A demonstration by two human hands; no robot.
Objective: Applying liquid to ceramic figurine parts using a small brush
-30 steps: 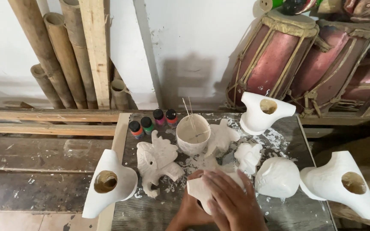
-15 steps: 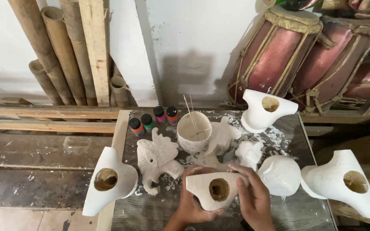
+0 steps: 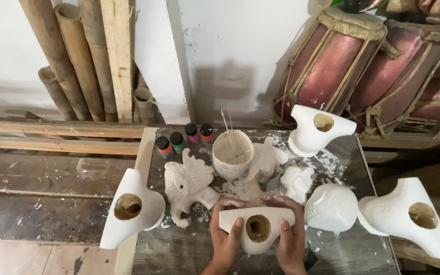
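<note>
Both my hands hold a white plaster mould (image 3: 256,228) with a round hole in its top, low over the small dark table (image 3: 179,252). My left hand (image 3: 225,239) grips its left side, thumb across the front. My right hand (image 3: 290,239) grips its right side. Just behind the mould stand a white plaster elephant figure (image 3: 187,184), a white cup (image 3: 231,153) with thin sticks in it, and smaller white figures (image 3: 297,182).
Three more white moulds with holes sit at the left (image 3: 131,208), back right (image 3: 318,128) and right (image 3: 411,216). A rounded white piece (image 3: 331,206) lies right of my hands. Several small paint bottles (image 3: 184,137) stand at the table's back. Bamboo poles (image 3: 72,61) and red drums (image 3: 342,61) line the wall.
My right hand, first covering the mould's top, has slid to its right side. The mould has turned so its hole faces up, and now sits squarely between both hands.
</note>
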